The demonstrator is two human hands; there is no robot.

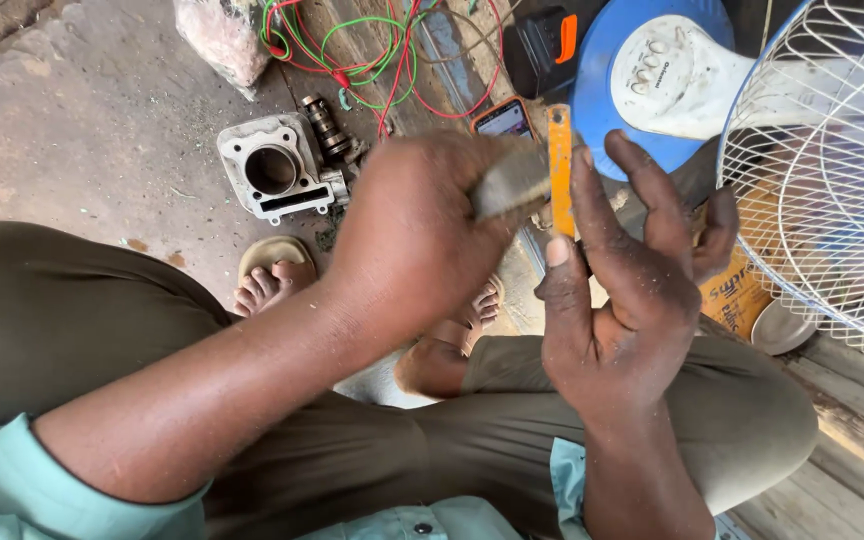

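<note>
My left hand (417, 225) is closed around a small grey block (510, 182) and presses its end against a thin orange blade (560, 165). My right hand (624, 285) holds that blade upright between thumb and index finger, the other fingers spread. Both hands hover above my bent knees and sandalled feet (270, 272).
On the ground lie a metal engine cylinder block (274, 170), a small metal shaft (327, 128), red and green wires (372, 50), a phone (502, 118) and a dark tool with an orange part (542, 45). A blue and white fan base (652, 70) and its white wire guard (832, 170) stand at right.
</note>
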